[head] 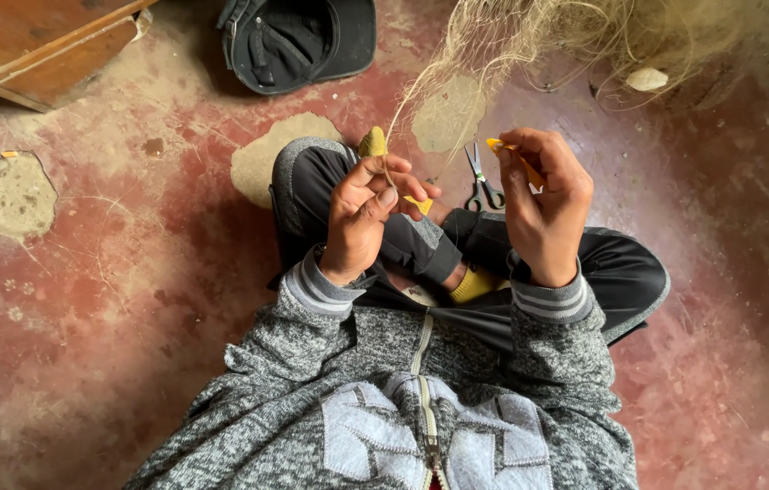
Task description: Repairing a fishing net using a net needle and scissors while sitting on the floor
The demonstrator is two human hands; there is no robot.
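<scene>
A person sits cross-legged on a worn red floor [112, 299], looking down at both hands raised over the lap. The left hand [362, 218] is curled closed, thumb and forefinger pinching the fine pale strands of a fishing net [530, 36] that trail up toward one o'clock, where the bulk of the mesh lies heaped at the top edge of the view. A small olive-yellow piece [372, 142], likely a float or net gauge, stands just above those fingers at twelve o'clock of the hand, and a bright yellow tip [419, 204] pokes out at its three o'clock side. The grip looks meant to keep the mesh taut and steady at a workable height. The right hand [543, 204] is also closed, fingers wrapped around a slim yellow-orange netting needle [513, 156] whose point shows at the hand's eleven o'clock, aimed toward the strands; the two hands are near but apart, the net running between and above them. A pair of small scissors [483, 181] lies on the floor just beyond the knees, between the hands at twelve o'clock, seemingly parked within easy reach. A dark cap [298, 41] rests upside down at eleven o'clock of the view, and the corner of a wooden box [35, 50] sits farther out at ten o'clock. A pale flat bit [646, 79] is caught in the mesh at one o'clock.
</scene>
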